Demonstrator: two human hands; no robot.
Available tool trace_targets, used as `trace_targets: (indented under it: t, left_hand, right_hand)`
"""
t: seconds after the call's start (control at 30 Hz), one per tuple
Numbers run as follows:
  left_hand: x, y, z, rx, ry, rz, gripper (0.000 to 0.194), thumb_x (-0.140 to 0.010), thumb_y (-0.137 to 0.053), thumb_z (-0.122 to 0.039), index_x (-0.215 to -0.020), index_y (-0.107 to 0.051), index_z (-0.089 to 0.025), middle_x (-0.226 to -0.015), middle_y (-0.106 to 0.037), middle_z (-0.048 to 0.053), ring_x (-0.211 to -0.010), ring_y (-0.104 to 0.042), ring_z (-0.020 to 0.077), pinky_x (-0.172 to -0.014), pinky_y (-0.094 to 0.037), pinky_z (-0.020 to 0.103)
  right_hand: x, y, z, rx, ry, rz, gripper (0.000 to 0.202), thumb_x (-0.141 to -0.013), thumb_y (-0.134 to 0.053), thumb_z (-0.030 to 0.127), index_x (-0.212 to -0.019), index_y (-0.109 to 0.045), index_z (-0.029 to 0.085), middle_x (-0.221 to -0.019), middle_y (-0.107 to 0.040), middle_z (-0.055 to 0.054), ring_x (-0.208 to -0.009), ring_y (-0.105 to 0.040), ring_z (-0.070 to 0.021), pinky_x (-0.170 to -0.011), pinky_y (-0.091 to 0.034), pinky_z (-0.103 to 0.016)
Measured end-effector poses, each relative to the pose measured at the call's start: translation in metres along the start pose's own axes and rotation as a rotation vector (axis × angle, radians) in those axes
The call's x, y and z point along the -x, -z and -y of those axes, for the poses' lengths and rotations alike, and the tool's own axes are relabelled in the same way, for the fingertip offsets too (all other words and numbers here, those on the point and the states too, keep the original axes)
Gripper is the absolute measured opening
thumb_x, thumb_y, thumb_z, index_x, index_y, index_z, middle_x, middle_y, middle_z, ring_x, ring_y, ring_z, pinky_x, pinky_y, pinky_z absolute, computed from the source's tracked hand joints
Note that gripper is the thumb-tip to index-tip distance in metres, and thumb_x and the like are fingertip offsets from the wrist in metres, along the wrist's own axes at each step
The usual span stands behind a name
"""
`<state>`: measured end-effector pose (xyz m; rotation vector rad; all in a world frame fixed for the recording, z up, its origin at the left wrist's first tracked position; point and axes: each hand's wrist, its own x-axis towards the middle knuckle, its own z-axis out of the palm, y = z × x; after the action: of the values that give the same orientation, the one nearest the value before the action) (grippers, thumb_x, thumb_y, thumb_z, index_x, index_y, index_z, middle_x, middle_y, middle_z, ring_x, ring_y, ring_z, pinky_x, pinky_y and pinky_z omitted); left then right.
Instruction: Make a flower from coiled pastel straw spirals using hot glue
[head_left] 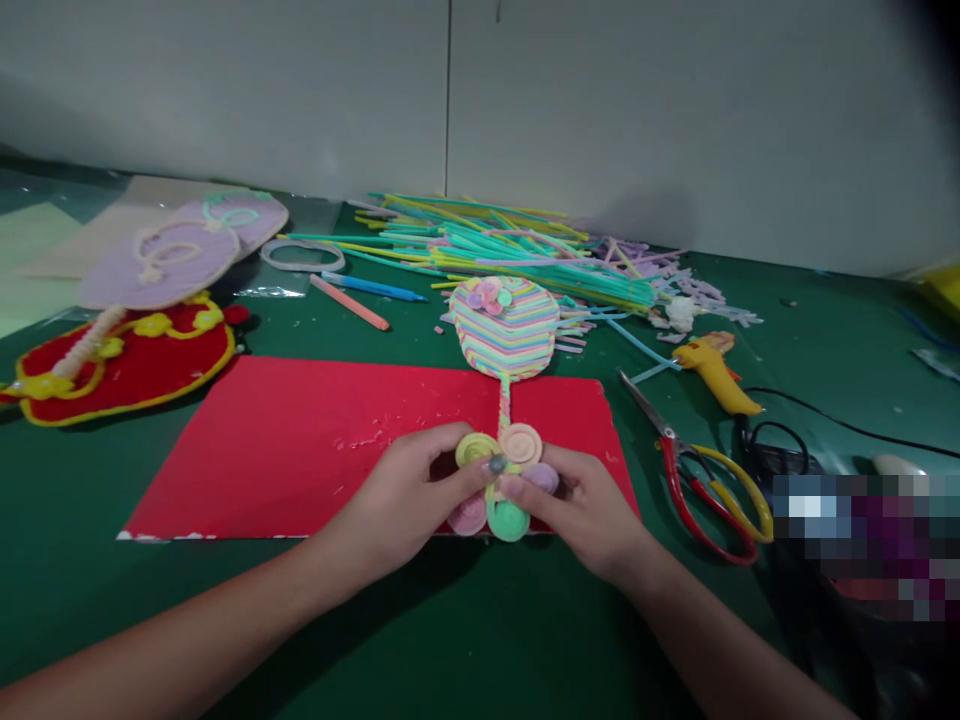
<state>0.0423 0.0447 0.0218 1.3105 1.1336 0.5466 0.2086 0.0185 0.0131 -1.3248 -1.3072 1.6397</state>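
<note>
Between my two hands is a flower [519, 446] made of coiled pipe-cleaner petals in yellow, peach, purple, green and pink. My left hand [409, 490] pinches it from the left, thumb near the small grey centre. From the other side my right hand [589, 505] grips it, its thumb pressed by the middle. Just beyond lies a round striped fan [504, 335] in pastel colours, with a small flower cluster on its upper part. Its twisted handle [504, 405] runs down behind the held flower. Under both hands is a red board [300, 450].
Right of the board lie scissors [709, 490] with red and yellow handles and a yellow glue gun [716, 372] with a cord. Pipe cleaners [510, 255] are heaped at the back. Blue [375, 288] and orange [351, 303] pens and purple fans [161, 262] sit left.
</note>
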Motion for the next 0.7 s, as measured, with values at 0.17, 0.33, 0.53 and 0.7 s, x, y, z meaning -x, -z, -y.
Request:
trace_targets:
  t: [0.17,0.33,0.53,0.7]
  left_hand:
    - [-0.005,0.004,0.002,-0.083,-0.068,-0.039,0.017,-0.074,-0.055,-0.034,-0.070,-0.058,-0.017,-0.066,-0.057,-0.002,-0.063,-0.053,0.0126,-0.056,-0.042,0.020]
    - [-0.010,0.009,0.008,0.035,-0.025,-0.002,0.019,-0.071,-0.062,-0.035,-0.077,-0.058,-0.017,-0.072,-0.064,-0.001,-0.070,-0.060,0.0156,-0.063,-0.047,0.024]
    - [-0.013,0.011,0.007,0.021,-0.060,0.015,0.019,-0.073,-0.060,-0.034,-0.074,-0.057,-0.015,-0.067,-0.060,-0.001,-0.067,-0.059,0.0145,-0.063,-0.047,0.026]
    - [-0.013,0.022,0.005,-0.025,-0.110,-0.018,0.032,-0.072,-0.060,-0.030,-0.099,-0.054,-0.014,-0.080,-0.063,0.003,-0.071,-0.061,0.0159,-0.064,-0.049,0.028]
  right_hand:
    - [-0.002,0.000,-0.003,0.040,-0.008,-0.056,0.024,-0.076,-0.060,0.040,-0.087,-0.064,0.018,-0.081,-0.064,-0.002,-0.074,-0.058,-0.0158,-0.066,-0.047,-0.026]
    - [-0.003,0.002,-0.005,0.080,-0.008,-0.140,0.031,-0.075,-0.058,0.048,-0.076,-0.058,0.017,-0.067,-0.058,0.000,-0.061,-0.053,-0.0125,-0.055,-0.044,-0.023]
    - [-0.004,0.001,-0.009,0.087,0.033,-0.085,0.038,-0.082,-0.046,0.052,-0.074,-0.055,0.016,-0.066,-0.056,-0.001,-0.055,-0.055,-0.0112,-0.051,-0.046,-0.023]
    - [-0.008,0.005,-0.010,0.001,0.157,-0.196,0.042,-0.084,-0.039,0.053,-0.087,-0.056,0.014,-0.063,-0.054,0.000,-0.046,-0.051,-0.0098,-0.037,-0.038,-0.020]
